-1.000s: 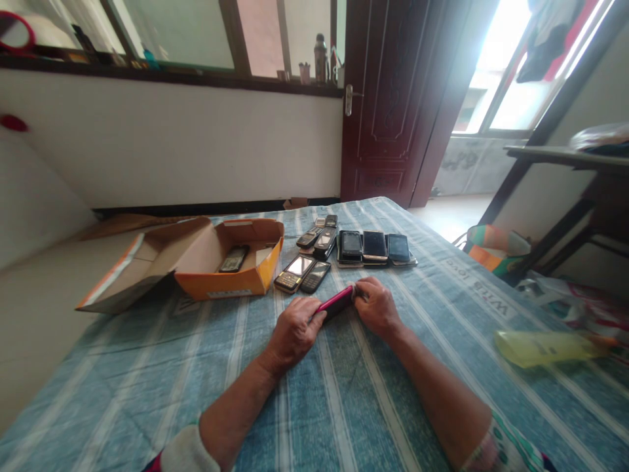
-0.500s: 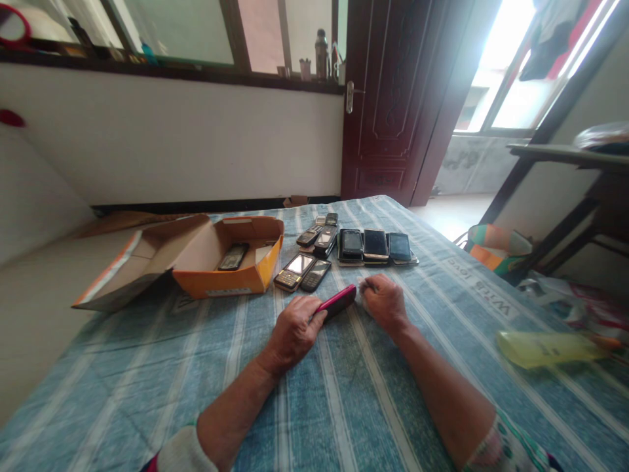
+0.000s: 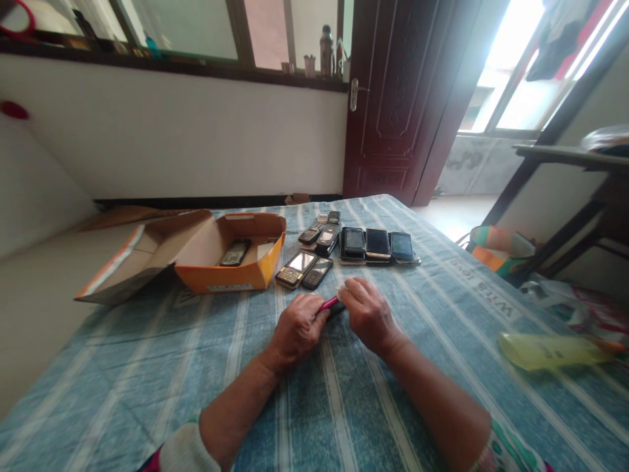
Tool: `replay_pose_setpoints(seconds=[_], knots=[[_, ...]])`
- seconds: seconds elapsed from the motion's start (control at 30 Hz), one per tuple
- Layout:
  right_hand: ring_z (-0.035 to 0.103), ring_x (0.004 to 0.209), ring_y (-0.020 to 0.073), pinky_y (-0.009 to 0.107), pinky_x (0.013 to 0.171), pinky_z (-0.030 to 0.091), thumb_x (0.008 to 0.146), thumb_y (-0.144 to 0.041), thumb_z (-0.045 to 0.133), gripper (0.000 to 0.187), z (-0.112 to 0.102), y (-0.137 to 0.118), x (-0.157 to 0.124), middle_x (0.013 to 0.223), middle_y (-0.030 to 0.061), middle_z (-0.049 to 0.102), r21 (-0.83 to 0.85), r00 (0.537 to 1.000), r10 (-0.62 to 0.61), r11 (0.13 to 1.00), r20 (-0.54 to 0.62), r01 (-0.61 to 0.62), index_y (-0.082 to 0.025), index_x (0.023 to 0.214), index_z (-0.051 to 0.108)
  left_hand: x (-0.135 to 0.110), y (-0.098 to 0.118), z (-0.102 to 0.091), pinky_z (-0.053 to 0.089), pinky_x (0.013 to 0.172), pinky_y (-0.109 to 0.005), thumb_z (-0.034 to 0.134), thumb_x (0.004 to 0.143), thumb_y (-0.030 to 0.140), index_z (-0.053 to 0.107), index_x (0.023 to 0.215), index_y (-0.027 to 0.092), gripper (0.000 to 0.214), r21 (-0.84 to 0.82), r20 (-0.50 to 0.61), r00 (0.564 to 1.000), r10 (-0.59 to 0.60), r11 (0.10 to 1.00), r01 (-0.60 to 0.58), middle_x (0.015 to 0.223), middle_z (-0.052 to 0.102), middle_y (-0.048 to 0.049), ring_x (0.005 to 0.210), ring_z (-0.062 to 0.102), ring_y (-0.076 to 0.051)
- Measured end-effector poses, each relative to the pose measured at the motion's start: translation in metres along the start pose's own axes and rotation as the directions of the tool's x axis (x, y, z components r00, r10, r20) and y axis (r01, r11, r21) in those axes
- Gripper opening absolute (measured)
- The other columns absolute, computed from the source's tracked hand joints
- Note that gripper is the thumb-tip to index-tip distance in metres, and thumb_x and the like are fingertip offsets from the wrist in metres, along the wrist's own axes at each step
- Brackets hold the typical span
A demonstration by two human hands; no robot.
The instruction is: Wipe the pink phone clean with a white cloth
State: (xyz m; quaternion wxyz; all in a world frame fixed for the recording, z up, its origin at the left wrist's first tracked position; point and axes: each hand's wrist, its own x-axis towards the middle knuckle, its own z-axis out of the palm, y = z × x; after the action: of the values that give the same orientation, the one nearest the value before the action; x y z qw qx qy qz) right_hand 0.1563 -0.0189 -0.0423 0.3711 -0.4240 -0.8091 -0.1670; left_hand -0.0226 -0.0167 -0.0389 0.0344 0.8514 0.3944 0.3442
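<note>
A mobile phone with a pink edge (image 3: 329,303) is gripped at its near end by my left hand (image 3: 297,324), fingers closed around it. My right hand (image 3: 366,311) is closed at the phone's far end, covering that part. A small whitish scrap, like tissue or cloth, shows at its fingertips and touches the phone's edge. Just beyond my hands lie a keypad phone with a bright screen (image 3: 297,267) and a dark keypad phone (image 3: 317,273), side by side. Farther back is a pile of older phones (image 3: 327,236). To its right, touchscreen phones (image 3: 377,244) lie stacked in a row.
On the left an open orange cardboard box (image 3: 226,280) holds a black phone (image 3: 234,252), its lid (image 3: 142,259) folded outward. A blue striped cloth (image 3: 196,380) covers the table. At the right lies a yellow translucent item (image 3: 550,351). A dark red door (image 3: 393,98) stands behind.
My right hand has moved left onto the phone's far end, bringing the whitish scrap against it. My left hand keeps its hold. The view has shifted slightly.
</note>
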Motion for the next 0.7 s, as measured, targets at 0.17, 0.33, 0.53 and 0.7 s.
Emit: replay_pose_setpoints(seconds=[0.17, 0.33, 0.53, 0.7], knots=[[0.052, 0.087, 0.019, 0.03, 0.08, 0.045, 0.097, -0.013, 0.038, 0.032, -0.002, -0.021, 0.003, 0.082, 0.0069, 0.059, 0.011, 0.996, -0.07, 0.998, 0.052, 0.069, -0.018, 0.078, 0.062, 0.002, -0.001, -0.001, 0.052, 0.073, -0.033, 0.046, 0.094, 0.023, 0.063, 0.081, 0.016, 0.023, 0.006, -0.001, 1.0, -0.008, 1.0, 0.008, 0.081, 0.068, -0.0081, 0.078, 0.062, -0.021], [0.05, 0.085, 0.019, 0.03, 0.078, 0.044, 0.097, -0.012, 0.039, 0.03, 0.0, -0.018, 0.003, 0.081, 0.0066, 0.058, 0.006, 0.997, -0.052, 0.999, 0.053, 0.051, -0.017, 0.077, 0.061, 0.002, -0.002, -0.001, 0.052, 0.073, -0.032, 0.046, 0.094, 0.025, 0.063, 0.083, 0.016, 0.022, 0.01, -0.025, 1.0, 0.015, 1.0, -0.015, 0.082, 0.069, -0.0074, 0.077, 0.062, -0.02], [0.05, 0.089, 0.021, 0.031, 0.077, 0.044, 0.096, -0.01, 0.041, 0.03, 0.0, 0.01, 0.0, 0.081, 0.0082, 0.059, -0.055, 0.999, 0.044, 0.997, -0.022, -0.045, -0.016, 0.076, 0.062, 0.001, -0.002, 0.0, 0.052, 0.072, -0.033, 0.05, 0.092, 0.024, 0.065, 0.088, 0.014, 0.018, 0.046, -0.032, 0.999, 0.037, 0.998, -0.035, 0.085, 0.069, -0.009, 0.078, 0.062, -0.022], [0.05, 0.087, 0.0206, 0.031, 0.076, 0.044, 0.096, -0.01, 0.04, 0.031, 0.0, -0.002, 0.0, 0.08, 0.0075, 0.058, -0.048, 1.0, -0.009, 0.999, -0.019, 0.008, -0.016, 0.078, 0.063, 0.001, 0.001, -0.001, 0.052, 0.072, -0.033, 0.051, 0.092, 0.022, 0.065, 0.088, 0.014, 0.017, 0.033, -0.024, 0.999, 0.037, 0.999, -0.036, 0.084, 0.069, -0.0085, 0.078, 0.061, -0.021]])
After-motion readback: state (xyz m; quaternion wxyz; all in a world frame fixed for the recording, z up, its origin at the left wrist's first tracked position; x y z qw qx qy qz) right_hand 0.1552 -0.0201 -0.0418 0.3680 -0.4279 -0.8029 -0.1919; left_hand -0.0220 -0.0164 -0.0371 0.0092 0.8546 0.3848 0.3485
